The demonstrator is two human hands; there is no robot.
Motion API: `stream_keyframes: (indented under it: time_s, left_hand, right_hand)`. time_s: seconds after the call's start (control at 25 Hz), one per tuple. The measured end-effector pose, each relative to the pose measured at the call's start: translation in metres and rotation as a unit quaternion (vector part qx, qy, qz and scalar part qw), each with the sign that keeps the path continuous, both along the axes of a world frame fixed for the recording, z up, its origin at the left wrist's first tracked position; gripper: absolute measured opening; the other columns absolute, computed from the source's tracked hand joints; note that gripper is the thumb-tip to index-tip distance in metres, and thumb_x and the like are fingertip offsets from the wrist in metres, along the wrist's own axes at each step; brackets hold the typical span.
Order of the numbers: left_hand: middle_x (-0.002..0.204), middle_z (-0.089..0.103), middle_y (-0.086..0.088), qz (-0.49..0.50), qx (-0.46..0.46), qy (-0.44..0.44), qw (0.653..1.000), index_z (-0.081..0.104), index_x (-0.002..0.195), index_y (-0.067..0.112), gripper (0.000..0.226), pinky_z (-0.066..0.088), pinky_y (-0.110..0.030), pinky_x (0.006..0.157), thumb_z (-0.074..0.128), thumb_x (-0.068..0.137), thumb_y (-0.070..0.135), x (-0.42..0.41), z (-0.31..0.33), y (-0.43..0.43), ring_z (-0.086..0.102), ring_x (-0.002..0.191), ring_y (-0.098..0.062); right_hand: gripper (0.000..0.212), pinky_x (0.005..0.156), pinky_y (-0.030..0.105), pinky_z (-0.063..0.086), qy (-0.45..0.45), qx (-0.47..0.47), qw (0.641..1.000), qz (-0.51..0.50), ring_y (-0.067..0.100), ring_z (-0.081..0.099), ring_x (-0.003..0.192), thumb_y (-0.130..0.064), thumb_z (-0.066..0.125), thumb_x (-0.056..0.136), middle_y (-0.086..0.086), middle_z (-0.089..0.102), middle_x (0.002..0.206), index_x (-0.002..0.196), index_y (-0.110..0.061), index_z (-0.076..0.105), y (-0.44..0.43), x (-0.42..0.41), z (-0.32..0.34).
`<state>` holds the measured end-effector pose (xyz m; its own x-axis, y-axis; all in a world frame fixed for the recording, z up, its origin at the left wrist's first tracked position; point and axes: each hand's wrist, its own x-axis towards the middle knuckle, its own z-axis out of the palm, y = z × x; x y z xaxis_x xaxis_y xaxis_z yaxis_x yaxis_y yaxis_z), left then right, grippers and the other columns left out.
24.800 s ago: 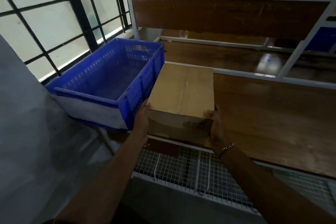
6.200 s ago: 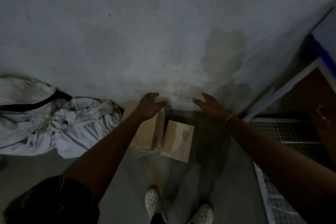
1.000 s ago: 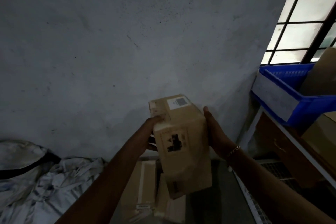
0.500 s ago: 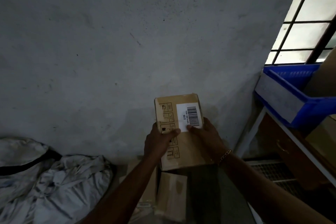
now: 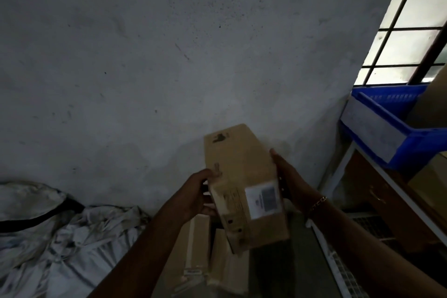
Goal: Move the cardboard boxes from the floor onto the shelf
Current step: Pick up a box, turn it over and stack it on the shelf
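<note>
I hold a brown cardboard box [image 5: 244, 184] in the air in front of the grey wall, tilted, with a white barcode label on the face turned toward me. My left hand [image 5: 198, 197] grips its left side and my right hand [image 5: 287, 176] grips its right side. Below it, two more cardboard boxes [image 5: 193, 249] lie on the floor by the wall. The shelf [image 5: 377, 181] with a white frame and brown boards stands at the right edge.
A blue plastic crate [image 5: 391, 126] sits on the shelf at the right, with another cardboard box [image 5: 430, 101] beside it. Crumpled white cloth [image 5: 60, 244] lies on the floor at the left. A barred window [image 5: 411, 31] is at the upper right.
The box has been turned in my hands: the labelled face, upright half a second ago, now tips down toward me. Both hands have shifted from its front to its sides.
</note>
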<state>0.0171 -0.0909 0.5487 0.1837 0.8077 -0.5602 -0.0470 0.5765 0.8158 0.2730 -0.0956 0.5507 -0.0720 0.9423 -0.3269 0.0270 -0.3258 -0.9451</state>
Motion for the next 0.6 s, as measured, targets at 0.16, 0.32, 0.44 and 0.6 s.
stream_keyframes:
  time_s: [0.16, 0.32, 0.44, 0.6]
  left_hand:
    - [0.101, 0.071, -0.003, 0.049, 0.03, 0.056, 0.997, 0.065, 0.111, 0.018, 0.05, 0.057, -0.043, 0.079, 0.077, 0.074, 0.049, 0.02, -0.005, -0.002, 0.069, 0.09, -0.026]
    - [0.129, 0.066, -0.001, 0.062, 0.131, 0.213, 0.966, 0.047, 0.14, 0.025, 0.123, 0.058, -0.049, 0.094, 0.073, 0.039, 0.09, 0.039, -0.022, -0.009, 0.067, 0.111, -0.027]
    - [0.13, 0.065, 0.001, 0.049, 0.16, 0.228, 0.959, 0.049, 0.139, 0.028, 0.111, 0.057, -0.049, 0.095, 0.07, 0.046, 0.085, 0.036, -0.026, -0.018, 0.066, 0.112, -0.025]
    - [0.118, 0.065, 0.002, 0.033, 0.159, 0.226, 0.96, 0.047, 0.124, 0.022, 0.091, 0.059, -0.047, 0.088, 0.078, 0.054, 0.071, 0.025, -0.024, -0.022, 0.068, 0.103, -0.022]
  right_hand:
    - [0.088, 0.096, 0.053, 0.056, -0.048, -0.004, 0.999, -0.002, 0.029, 0.068, 0.111, -0.058, 0.082, 0.07, 0.007, 0.065, 0.131, 0.142, -0.022, 0.048, 0.009, -0.011, -0.003]
    - [0.081, 0.097, 0.05, 0.056, -0.083, 0.036, 0.996, -0.021, 0.026, 0.068, 0.11, -0.056, 0.078, 0.079, 0.005, 0.063, 0.133, 0.144, -0.021, 0.046, -0.002, -0.023, -0.012]
    - [0.087, 0.098, 0.053, 0.056, -0.063, 0.047, 0.996, -0.043, 0.028, 0.067, 0.112, -0.059, 0.08, 0.068, 0.006, 0.064, 0.133, 0.14, -0.021, 0.048, -0.015, -0.029, -0.023]
    - [0.059, 0.093, 0.053, 0.057, -0.017, 0.029, 0.996, -0.08, 0.032, 0.066, 0.108, -0.043, 0.079, 0.081, 0.013, 0.063, 0.125, 0.124, -0.012, 0.053, -0.018, -0.022, -0.03]
